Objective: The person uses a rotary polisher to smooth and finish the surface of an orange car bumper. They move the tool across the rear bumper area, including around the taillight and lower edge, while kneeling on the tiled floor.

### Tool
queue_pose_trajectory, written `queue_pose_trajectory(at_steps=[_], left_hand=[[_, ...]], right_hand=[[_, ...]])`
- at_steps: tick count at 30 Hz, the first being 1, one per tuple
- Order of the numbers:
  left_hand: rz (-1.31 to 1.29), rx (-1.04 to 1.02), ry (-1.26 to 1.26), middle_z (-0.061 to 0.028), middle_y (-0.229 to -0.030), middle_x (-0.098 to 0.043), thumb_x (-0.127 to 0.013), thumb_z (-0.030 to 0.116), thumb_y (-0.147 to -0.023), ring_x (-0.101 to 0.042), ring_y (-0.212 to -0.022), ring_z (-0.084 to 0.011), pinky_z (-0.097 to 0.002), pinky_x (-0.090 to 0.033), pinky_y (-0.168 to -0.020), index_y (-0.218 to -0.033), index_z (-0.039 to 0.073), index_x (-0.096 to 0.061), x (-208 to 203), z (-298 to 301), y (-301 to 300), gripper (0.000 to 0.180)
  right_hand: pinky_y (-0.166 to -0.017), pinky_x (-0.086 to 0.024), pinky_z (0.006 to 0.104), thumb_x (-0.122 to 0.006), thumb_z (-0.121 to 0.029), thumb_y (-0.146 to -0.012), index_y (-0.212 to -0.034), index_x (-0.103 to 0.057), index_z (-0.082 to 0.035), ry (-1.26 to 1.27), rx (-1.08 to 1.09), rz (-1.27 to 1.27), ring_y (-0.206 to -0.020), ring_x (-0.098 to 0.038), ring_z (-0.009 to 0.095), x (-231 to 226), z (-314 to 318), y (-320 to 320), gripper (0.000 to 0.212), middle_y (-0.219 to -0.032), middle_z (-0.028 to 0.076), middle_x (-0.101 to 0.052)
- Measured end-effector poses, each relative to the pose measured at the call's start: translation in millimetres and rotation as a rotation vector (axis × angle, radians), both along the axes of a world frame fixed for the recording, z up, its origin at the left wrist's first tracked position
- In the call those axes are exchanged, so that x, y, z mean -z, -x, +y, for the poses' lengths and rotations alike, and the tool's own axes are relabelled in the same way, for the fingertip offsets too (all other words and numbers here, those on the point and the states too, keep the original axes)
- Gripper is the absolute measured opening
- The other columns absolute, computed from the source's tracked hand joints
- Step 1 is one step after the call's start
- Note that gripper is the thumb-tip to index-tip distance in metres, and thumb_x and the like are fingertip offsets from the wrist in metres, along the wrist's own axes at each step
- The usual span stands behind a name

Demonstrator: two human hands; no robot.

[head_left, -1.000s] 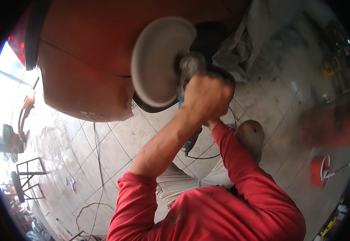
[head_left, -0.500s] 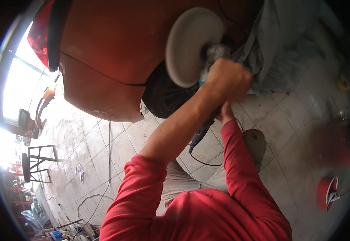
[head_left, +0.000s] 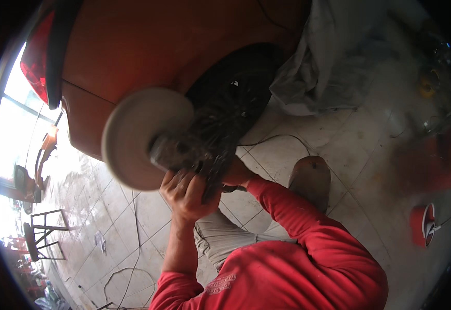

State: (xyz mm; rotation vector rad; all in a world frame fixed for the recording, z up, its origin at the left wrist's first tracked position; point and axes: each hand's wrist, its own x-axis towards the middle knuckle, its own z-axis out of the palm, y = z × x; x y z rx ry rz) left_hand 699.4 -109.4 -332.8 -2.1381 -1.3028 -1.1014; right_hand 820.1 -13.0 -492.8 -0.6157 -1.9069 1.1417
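Observation:
A polisher (head_left: 176, 152) with a large, pale round pad (head_left: 124, 139) is in both my hands, in front of the lower rear corner of an orange-red car (head_left: 132, 46). The pad is blurred at its rim; whether it touches the bumper I cannot tell. My left hand (head_left: 189, 194) is closed round the front of the tool, just behind the pad, knuckles up. Further back, my right hand (head_left: 237, 173) is wrapped on the tool's body, its fingers partly hidden. The car's dark wheel (head_left: 235, 88) lies just beyond the tool.
Grey sheeting (head_left: 308, 77) hangs over the car right of the wheel. A power cord (head_left: 282, 136) crosses the tiled floor (head_left: 360, 175). A dark stool (head_left: 49, 235) is at the left, a red container (head_left: 422, 226) at the right. My shoe (head_left: 310, 181) is near the right arm.
The polisher has swung left and nearer to me, from over the wheel to the bumper corner. Its pad now faces more away from me. Both hands keep hold of it.

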Motion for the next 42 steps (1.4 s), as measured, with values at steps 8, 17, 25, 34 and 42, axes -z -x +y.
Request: queue_pose_trajectory(at_steps=[8, 17, 25, 34, 42], left_hand=[[-0.097, -0.174, 0.048, -0.0098, -0.067, -0.059, -0.083, 0.016, -0.071, -0.058, -0.057, -0.0318, -0.0422, -0.046, -0.063, -0.074, 0.004, -0.061, 43.3, -68.3, 55.9, 0.026], [-0.078, -0.030, 0.077, -0.0071, -0.072, -0.064, -0.082, 0.018, -0.069, -0.061, -0.061, -0.0261, -0.0375, -0.046, -0.064, -0.086, 0.002, -0.072, -2.9, -70.5, 91.5, 0.025], [-0.419, -0.367, 0.428, -0.0195, -0.072, -0.068, -0.080, 0.016, -0.094, -0.070, -0.066, -0.0433, -0.0501, -0.054, -0.058, -0.102, 0.005, -0.060, 67.4, -94.1, 72.9, 0.024], [-1.032, -0.471, 0.491, -0.0005, -0.071, -0.057, -0.090, 0.018, -0.095, -0.046, -0.067, -0.0092, -0.0312, -0.043, -0.060, -0.099, 0.005, -0.067, 123.2, -114.0, 88.1, 0.027], [-1.126, -0.596, 0.483, 0.0058, -0.080, -0.057, -0.089, 0.014, -0.096, -0.050, -0.073, -0.0054, -0.0257, -0.043, -0.065, -0.098, 0.005, -0.069, 86.2, -109.8, 109.2, 0.023]], right_hand=[[-0.085, -0.060, 0.0487, -0.088, -0.050, -0.078, -0.106, -0.076, -0.013, -0.020, -0.204, -0.252, -0.094, -0.076, 0.036, -14.3, -28.4, 46.1, 0.048, -0.099, 0.013, -0.079], [-0.091, -0.060, 0.0473, -0.094, -0.052, -0.071, -0.107, -0.079, -0.010, -0.304, -0.221, -0.136, -0.094, -0.075, 0.031, -66.1, -23.1, 71.4, 0.057, -0.100, 0.013, -0.079], [-0.096, -0.059, 0.0528, -0.096, -0.057, -0.063, -0.116, -0.075, -0.008, -0.225, -0.172, -0.362, -0.108, -0.074, 0.043, -28.2, -8.8, 83.9, 0.075, -0.112, 0.020, -0.077], [-0.092, -0.060, 0.0524, -0.096, -0.067, -0.059, -0.102, -0.072, 0.000, -0.346, -0.279, -0.745, -0.102, -0.076, 0.041, -20.5, -17.1, 107.8, 0.083, -0.105, 0.021, -0.076], [-0.097, -0.052, 0.0520, -0.098, -0.061, -0.063, -0.124, -0.066, 0.000, -0.367, -0.229, -0.746, -0.115, -0.069, 0.036, -5.0, -54.0, 131.7, 0.092, -0.119, 0.017, -0.070]])
